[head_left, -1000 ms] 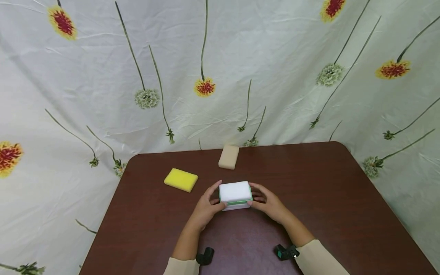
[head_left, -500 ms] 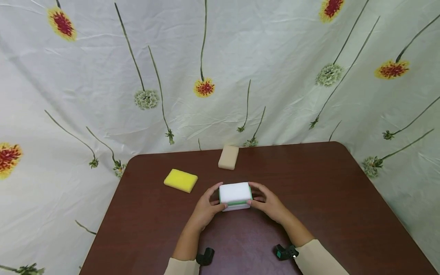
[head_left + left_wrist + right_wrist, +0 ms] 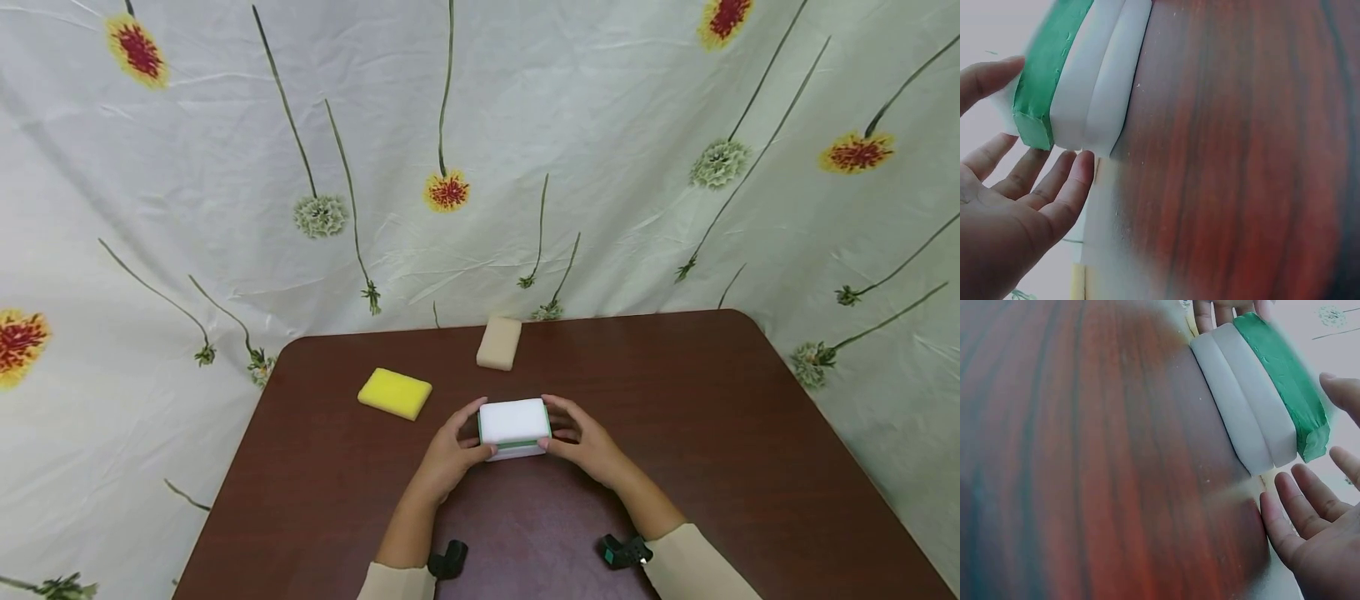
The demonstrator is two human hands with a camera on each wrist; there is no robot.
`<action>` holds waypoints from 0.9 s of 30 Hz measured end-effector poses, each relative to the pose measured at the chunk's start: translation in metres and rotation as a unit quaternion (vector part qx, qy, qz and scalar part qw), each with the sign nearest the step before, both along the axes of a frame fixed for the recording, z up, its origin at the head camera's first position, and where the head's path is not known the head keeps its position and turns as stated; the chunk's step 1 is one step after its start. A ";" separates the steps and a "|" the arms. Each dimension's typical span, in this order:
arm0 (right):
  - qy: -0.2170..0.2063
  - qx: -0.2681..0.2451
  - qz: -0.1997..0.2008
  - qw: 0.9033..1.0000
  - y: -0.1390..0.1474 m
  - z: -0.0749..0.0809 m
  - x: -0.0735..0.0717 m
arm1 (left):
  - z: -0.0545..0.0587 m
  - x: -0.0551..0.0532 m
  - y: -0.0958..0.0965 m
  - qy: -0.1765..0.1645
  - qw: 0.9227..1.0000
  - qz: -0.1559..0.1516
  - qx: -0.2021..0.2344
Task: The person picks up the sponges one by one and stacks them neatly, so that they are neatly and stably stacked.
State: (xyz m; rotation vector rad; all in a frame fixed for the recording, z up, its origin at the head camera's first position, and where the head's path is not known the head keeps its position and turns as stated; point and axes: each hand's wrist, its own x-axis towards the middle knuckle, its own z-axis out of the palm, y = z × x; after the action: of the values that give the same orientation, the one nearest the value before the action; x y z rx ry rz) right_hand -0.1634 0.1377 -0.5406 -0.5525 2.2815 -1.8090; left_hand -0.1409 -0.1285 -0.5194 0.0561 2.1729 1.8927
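While left hand (image 3: pixel 445 461) loosely touches the stack (image 3: pixel 514 423), right hand (image 3: pixel 590 451) flanks it.

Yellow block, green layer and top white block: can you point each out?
Yellow block (image 3: pixel 394 392): head view, upper face.
Green layer (image 3: pixel 1049 65): left wrist view, long side.
Top white block (image 3: pixel 514 421): head view, upper face.

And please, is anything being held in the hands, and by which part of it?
Yes: the white and green stack, by its two short ends, the left hand around one and the right hand around the other. How firmly, I cannot tell.
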 end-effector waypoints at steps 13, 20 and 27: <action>-0.011 0.000 -0.019 1.000 -0.003 0.008 0.000 | 0.002 0.002 -0.002 0.020 0.999 0.015 0.020; -0.013 0.005 -0.039 0.999 -0.004 0.011 -0.011 | 0.002 0.003 -0.004 0.009 1.000 0.017 0.019; -0.016 -0.005 -0.036 0.999 -0.006 0.018 -0.025 | 0.002 0.002 -0.004 -0.003 1.000 0.016 0.024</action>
State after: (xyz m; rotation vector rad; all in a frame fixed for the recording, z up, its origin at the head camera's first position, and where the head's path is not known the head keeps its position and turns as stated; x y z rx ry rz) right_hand -0.1882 0.1314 -0.5222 -0.4444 2.3015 -1.8482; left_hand -0.1392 -0.1323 -0.5170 0.0248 2.1374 1.9604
